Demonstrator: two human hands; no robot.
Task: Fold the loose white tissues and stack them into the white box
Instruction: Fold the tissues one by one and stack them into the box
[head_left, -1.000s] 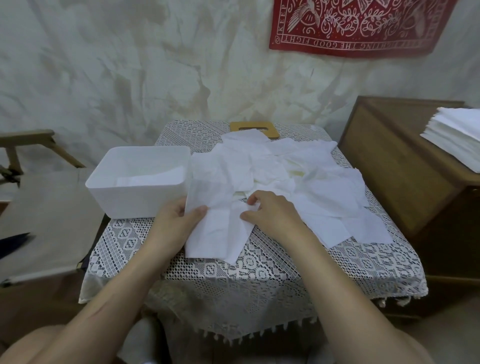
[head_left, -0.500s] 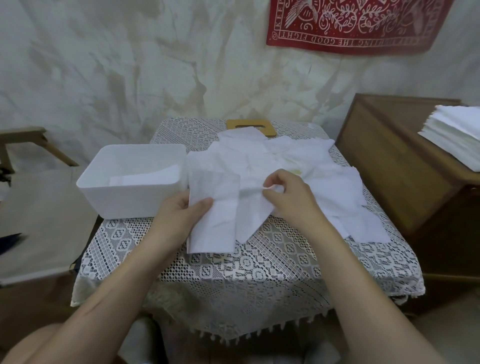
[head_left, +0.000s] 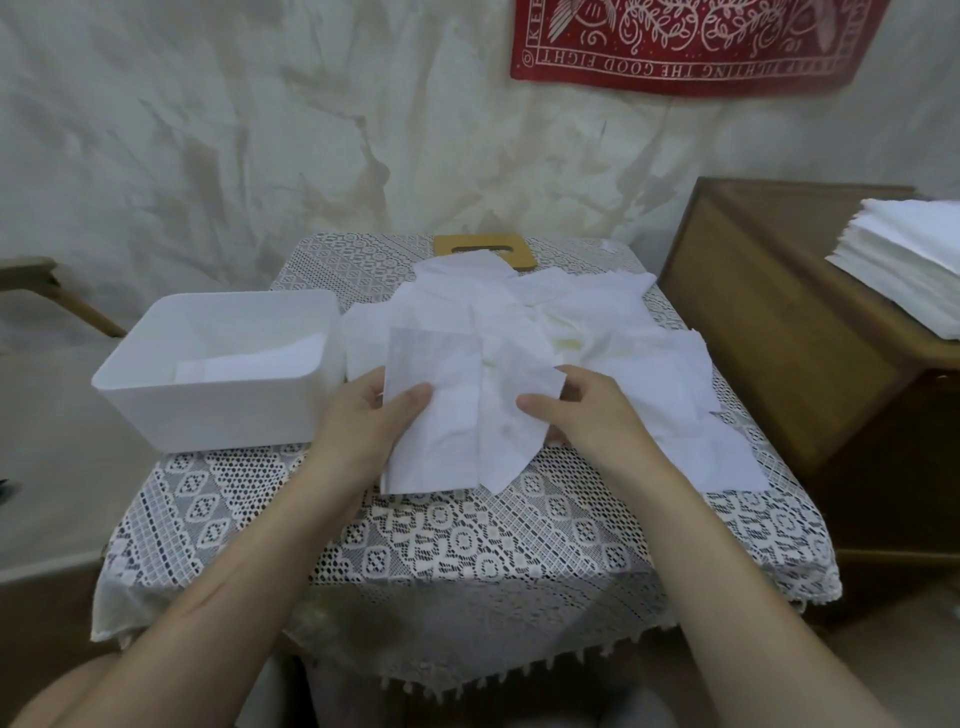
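Both hands are busy with one sheet: the left hand (head_left: 374, 415) pinches the left edge of a tissue (head_left: 457, 415), thumb on top, and the right hand (head_left: 587, 410) pinches its right side the same way. The sheet is held over the front of the bench (head_left: 467, 545), creased down the middle and crumpled. The fold looks in progress, not finished.

Just behind it, the pile of loose tissues (head_left: 597, 322) covers the middle of the bench. It holds many unfolded sheets, so most of the job looks left.

The white box (head_left: 208, 415) stands at left, just beside the left hand, with folded tissues (head_left: 254, 361) low inside; count unclear. Early stage, I'd judge.

Writing: the red wall cloth (head_left: 675, 47) at upper right has upside-down white letters reading "THE GOOD FIGHT" — the rest is cut off. No labels on the box or tissues.

A separate white stack (head_left: 904, 265) sits on the wooden cabinet (head_left: 779, 322) at right.
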